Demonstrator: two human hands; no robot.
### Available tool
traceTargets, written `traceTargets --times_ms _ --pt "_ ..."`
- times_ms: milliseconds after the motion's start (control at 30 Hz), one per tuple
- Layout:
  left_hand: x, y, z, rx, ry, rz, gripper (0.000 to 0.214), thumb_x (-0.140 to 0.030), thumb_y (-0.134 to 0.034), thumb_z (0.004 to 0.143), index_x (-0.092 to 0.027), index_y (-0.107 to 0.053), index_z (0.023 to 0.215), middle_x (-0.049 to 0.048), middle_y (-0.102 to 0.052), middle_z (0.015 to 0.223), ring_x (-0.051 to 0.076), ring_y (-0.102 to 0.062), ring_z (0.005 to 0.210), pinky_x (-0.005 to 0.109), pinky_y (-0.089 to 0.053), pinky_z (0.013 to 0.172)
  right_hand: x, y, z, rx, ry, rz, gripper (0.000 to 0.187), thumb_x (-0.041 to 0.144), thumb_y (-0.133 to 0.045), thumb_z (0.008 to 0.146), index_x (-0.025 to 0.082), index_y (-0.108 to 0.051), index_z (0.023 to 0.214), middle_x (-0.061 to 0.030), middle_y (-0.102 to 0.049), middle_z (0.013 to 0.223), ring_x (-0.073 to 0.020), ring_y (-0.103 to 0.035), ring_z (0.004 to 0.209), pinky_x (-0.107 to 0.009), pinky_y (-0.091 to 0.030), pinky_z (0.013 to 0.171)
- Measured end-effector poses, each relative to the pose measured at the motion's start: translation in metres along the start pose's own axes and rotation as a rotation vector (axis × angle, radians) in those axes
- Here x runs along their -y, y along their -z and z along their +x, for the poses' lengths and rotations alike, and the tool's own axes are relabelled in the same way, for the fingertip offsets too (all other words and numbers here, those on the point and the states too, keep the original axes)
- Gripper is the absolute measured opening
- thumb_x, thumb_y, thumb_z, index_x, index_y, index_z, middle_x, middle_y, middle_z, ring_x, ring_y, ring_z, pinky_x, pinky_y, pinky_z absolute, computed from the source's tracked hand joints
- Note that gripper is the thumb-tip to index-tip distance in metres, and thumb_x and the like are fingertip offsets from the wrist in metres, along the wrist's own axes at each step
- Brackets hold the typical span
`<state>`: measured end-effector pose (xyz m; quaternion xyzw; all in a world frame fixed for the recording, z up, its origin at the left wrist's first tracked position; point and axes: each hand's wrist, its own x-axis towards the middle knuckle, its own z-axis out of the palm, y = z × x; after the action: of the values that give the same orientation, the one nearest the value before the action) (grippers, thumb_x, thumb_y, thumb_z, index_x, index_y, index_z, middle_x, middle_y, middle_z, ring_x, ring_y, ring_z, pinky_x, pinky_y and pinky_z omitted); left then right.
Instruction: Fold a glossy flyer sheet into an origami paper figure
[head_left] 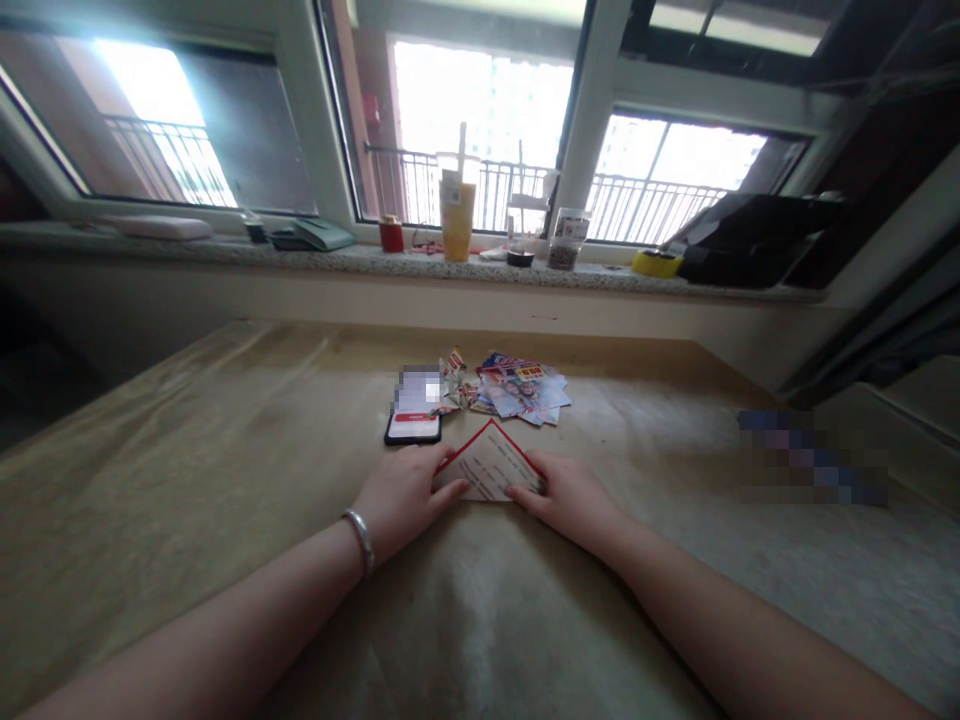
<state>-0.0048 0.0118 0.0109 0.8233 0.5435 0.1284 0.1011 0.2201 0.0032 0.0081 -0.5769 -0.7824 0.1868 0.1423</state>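
A printed sheet of paper (pixel 491 465), folded to a triangle with red edges, points away from me just above or on the table. My left hand (pixel 409 487), with a silver bangle at the wrist, grips its left corner, thumb on top. On the right corner, my right hand (pixel 571 492) pinches the paper in the same way. The fingers beneath the sheet are hidden. Just beyond the left hand lies a phone (pixel 417 418) with a lit screen. Crumpled or folded paper pieces (pixel 457 385) sit beside it, and a pile of colourful printed sheets (pixel 525 388) is behind the triangle.
The pale brown table (pixel 225 480) reaches to the wall under the window. Along the stone sill (pixel 360 262) stand a drink cup with a straw (pixel 456 215), a red jar (pixel 391 235), a yellow tape roll (pixel 657 263) and a black bag-like object (pixel 750 240). A blurred-out item (pixel 810 457) lies at right.
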Motion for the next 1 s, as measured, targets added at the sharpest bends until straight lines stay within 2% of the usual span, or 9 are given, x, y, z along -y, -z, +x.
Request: traceTargets --times_ms 100,200,433,567,733,867,933,1000 --pt "0.002 0.000 0.000 0.036 -0.015 -0.052 0.022 -0.038 -0.052 0.084 -0.018 -0.058 0.091 0.0066 -0.064 0.093 0.021 -0.059 0.085 0.029 -0.044 0.070 -0.005 0.001 0.000 0.047 0.097 0.147 0.024 0.029 -0.056 0.079 0.020 -0.066 0.098 -0.0040 -0.068 0.094 -0.0180 -0.060 0.082 -0.025 -0.042 0.068" --pt "0.005 0.001 0.001 0.076 -0.027 -0.075 0.016 -0.031 -0.050 0.085 -0.018 -0.057 0.090 0.0066 -0.064 0.091 0.020 -0.059 0.084 0.029 -0.044 0.070 -0.011 0.004 -0.001 0.097 0.128 0.189 0.020 0.025 -0.057 0.077 0.020 -0.068 0.093 -0.0024 -0.067 0.088 -0.0164 -0.059 0.077 -0.024 -0.042 0.067" --pt "0.003 0.005 -0.001 0.088 -0.054 -0.053 0.010 -0.025 -0.051 0.085 -0.018 -0.057 0.087 0.0066 -0.064 0.093 0.021 -0.058 0.084 0.029 -0.044 0.072 -0.020 0.015 -0.005 0.192 0.065 0.072 0.013 0.030 -0.061 0.075 0.017 -0.064 0.072 0.0016 -0.058 0.068 -0.0112 -0.050 0.061 -0.022 -0.033 0.054" --pt "0.003 0.006 -0.001 0.086 -0.041 -0.045 0.011 -0.025 -0.050 0.085 -0.018 -0.057 0.088 0.0066 -0.065 0.094 0.021 -0.059 0.086 0.030 -0.045 0.073 -0.022 0.017 -0.006 0.219 -0.002 0.023 0.014 0.032 -0.061 0.075 0.018 -0.061 0.072 0.0024 -0.057 0.065 -0.0102 -0.047 0.057 -0.022 -0.029 0.051" --pt "0.010 0.003 -0.005 0.053 0.003 -0.097 0.030 -0.032 -0.051 0.085 -0.020 -0.053 0.113 0.0071 -0.065 0.106 0.023 -0.060 0.096 0.032 -0.046 0.081 -0.016 0.012 -0.004 0.132 -0.007 -0.005 0.028 0.041 -0.051 0.083 0.018 -0.058 0.068 0.0006 -0.056 0.065 -0.0111 -0.047 0.058 -0.023 -0.029 0.052" --pt "0.007 0.002 -0.007 0.028 0.027 -0.048 0.037 -0.038 -0.046 0.088 -0.021 -0.049 0.120 0.0082 -0.065 0.107 0.024 -0.061 0.097 0.033 -0.046 0.081 -0.011 0.005 0.000 -0.032 0.092 -0.053 0.018 0.034 -0.053 0.082 0.018 -0.061 0.078 -0.0025 -0.060 0.079 -0.0131 -0.051 0.070 -0.023 -0.034 0.061" --pt "0.002 0.001 -0.006 0.014 0.058 0.005 0.042 -0.043 -0.045 0.088 -0.021 -0.047 0.123 0.0088 -0.065 0.104 0.024 -0.062 0.094 0.033 -0.046 0.079 -0.009 0.002 0.002 -0.061 0.102 -0.053 0.020 0.036 -0.054 0.083 0.019 -0.062 0.085 -0.0033 -0.061 0.083 -0.0139 -0.052 0.073 -0.023 -0.035 0.063" --pt "-0.003 -0.001 -0.005 -0.002 0.082 0.088 0.056 -0.049 -0.050 0.084 -0.019 -0.041 0.131 0.0117 -0.064 0.108 0.026 -0.061 0.096 0.034 -0.045 0.079 -0.007 0.000 0.004 -0.065 0.076 -0.067 0.023 0.041 -0.053 0.082 0.019 -0.062 0.085 -0.0031 -0.062 0.082 -0.0141 -0.052 0.071 -0.024 -0.034 0.061"
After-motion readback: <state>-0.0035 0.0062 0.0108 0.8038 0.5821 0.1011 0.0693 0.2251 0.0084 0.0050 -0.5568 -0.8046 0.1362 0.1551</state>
